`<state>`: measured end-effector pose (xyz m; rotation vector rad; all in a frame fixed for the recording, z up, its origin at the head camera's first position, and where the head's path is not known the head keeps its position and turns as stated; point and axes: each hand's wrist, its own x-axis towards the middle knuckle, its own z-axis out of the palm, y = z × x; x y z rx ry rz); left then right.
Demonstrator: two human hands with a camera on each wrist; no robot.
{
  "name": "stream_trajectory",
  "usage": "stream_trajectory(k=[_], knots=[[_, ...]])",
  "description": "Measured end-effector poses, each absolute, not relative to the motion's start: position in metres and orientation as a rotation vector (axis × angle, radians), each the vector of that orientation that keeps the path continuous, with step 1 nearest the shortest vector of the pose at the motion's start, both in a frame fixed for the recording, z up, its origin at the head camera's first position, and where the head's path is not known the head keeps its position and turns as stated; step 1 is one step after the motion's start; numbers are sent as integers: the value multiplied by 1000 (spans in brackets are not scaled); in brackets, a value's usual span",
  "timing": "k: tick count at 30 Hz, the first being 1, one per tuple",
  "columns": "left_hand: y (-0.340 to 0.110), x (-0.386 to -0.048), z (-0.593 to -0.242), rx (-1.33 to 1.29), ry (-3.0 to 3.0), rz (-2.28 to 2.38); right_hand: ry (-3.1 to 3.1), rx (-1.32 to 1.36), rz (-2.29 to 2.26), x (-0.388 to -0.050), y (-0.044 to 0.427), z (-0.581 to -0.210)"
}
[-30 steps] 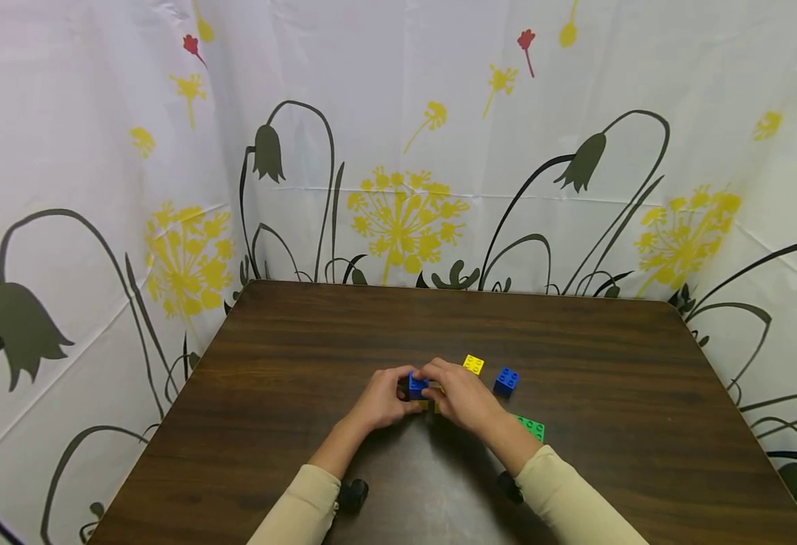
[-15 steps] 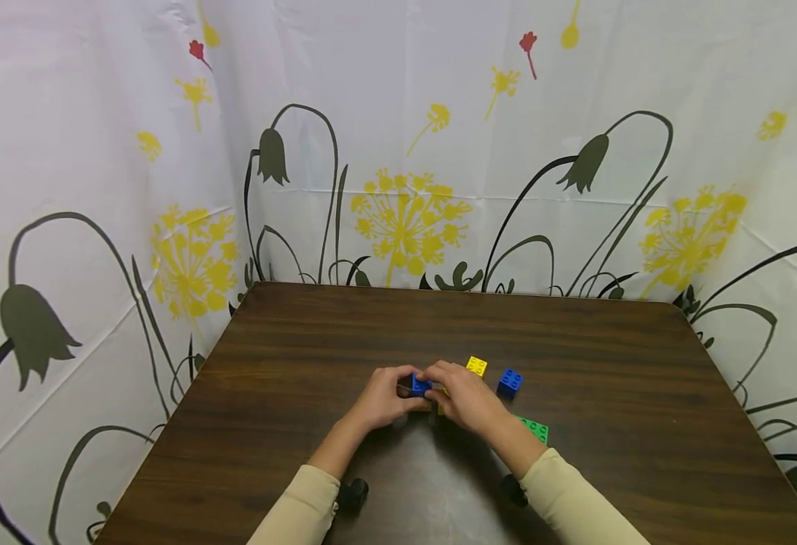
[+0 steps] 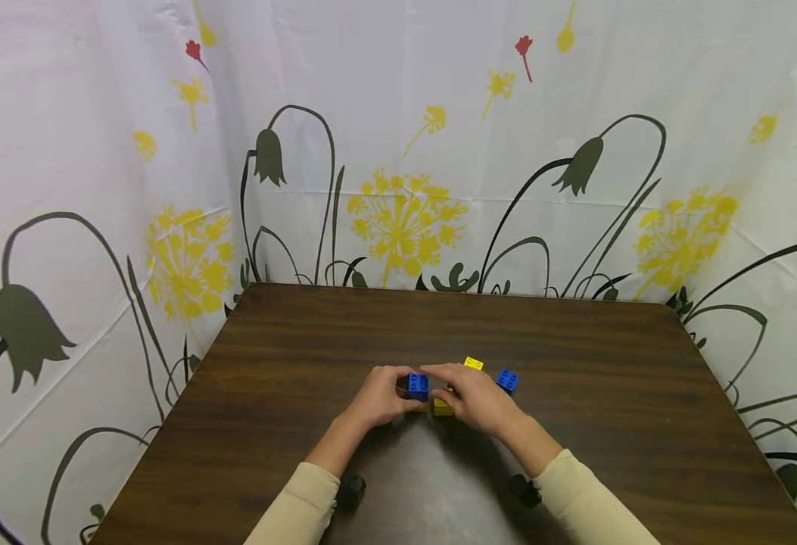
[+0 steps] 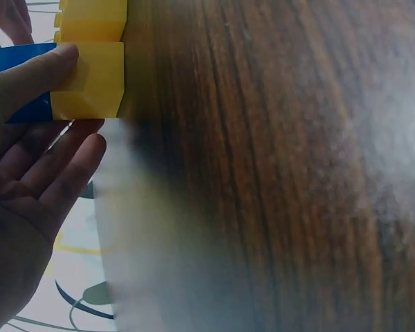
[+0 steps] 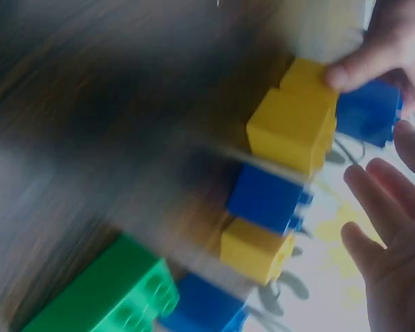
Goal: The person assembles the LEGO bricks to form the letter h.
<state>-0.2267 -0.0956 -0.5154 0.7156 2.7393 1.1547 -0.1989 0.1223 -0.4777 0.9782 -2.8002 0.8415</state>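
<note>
My left hand (image 3: 375,400) (image 4: 24,194) pinches a stack, a blue brick (image 3: 418,387) (image 4: 34,107) (image 5: 365,111) on a yellow brick (image 4: 90,90) (image 5: 306,75), its thumb across the side where they meet. A second yellow brick (image 3: 443,408) (image 4: 93,19) (image 5: 287,131) stands beside the stack's yellow one; whether they are joined I cannot tell. My right hand (image 3: 481,400) (image 5: 401,266) is just right of the stack, fingers spread and relaxed, holding nothing. In the right wrist view its fingertips are close to the blue brick.
Beyond the right hand stand a yellow brick (image 3: 473,363) (image 5: 254,249) and a blue brick (image 3: 507,380) (image 5: 200,304). The right wrist view also shows another blue brick (image 5: 264,198) and a large green brick (image 5: 100,290). A patterned curtain (image 3: 398,91) hangs behind the wooden table (image 3: 316,325).
My right hand has drawn back to the right, its fingers off the blue brick, uncovering more of the second yellow brick. The green brick is now hidden in the head view. My left hand keeps its hold.
</note>
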Motion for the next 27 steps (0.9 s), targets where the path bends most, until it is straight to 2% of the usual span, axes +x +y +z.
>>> stream_trajectory(k=[13, 27], knots=[[-113, -227, -516, 542, 2791, 1112, -2825, 529, 742, -201, 194, -493], [-145, -226, -518, 401, 2788, 1272, -2890, 480, 720, -201, 218, -518]])
